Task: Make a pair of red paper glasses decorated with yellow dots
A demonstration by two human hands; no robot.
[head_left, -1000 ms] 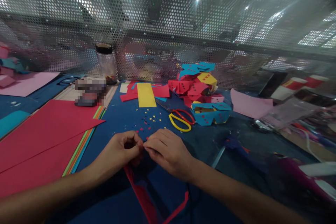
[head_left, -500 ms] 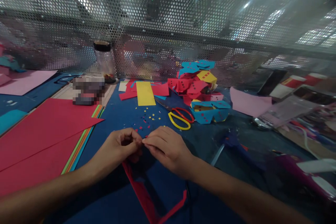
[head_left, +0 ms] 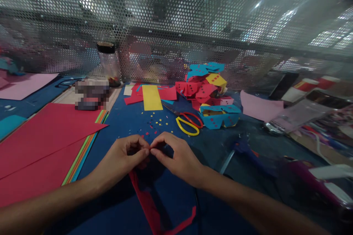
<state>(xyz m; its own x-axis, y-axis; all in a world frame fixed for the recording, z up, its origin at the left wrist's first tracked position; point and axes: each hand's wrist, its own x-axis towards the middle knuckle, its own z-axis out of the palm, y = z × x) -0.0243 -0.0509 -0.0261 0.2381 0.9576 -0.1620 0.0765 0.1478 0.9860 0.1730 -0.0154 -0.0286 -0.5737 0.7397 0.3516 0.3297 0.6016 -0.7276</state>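
My left hand (head_left: 128, 156) is closed, fingers curled, with a folded red paper strip (head_left: 149, 205) hanging from under it. The strip runs down toward the bottom edge, and one thin end bends up to the right. Thumb and forefinger of my right hand (head_left: 176, 158) are pinched together, their tips meeting my left fingertips. What lies between the right fingertips is too small to make out. Just beyond both hands, tiny yellow, red and dark paper bits (head_left: 157, 122) are scattered on the blue table (head_left: 110, 154).
Scissors (head_left: 189, 123) with red and yellow handles lie ahead, near a yellow paper (head_left: 152, 97) and a pile of folded dotted paper pieces (head_left: 204, 88). Coloured sheets (head_left: 41, 143) are stacked left, by a jar (head_left: 109, 64). A blue glue gun (head_left: 245, 150) is right.
My right fingers have lifted and arched, opening a gap behind the thumb, while their tips stay pinched at my left fingertips. My left hand and the red strip are nearly unmoved.
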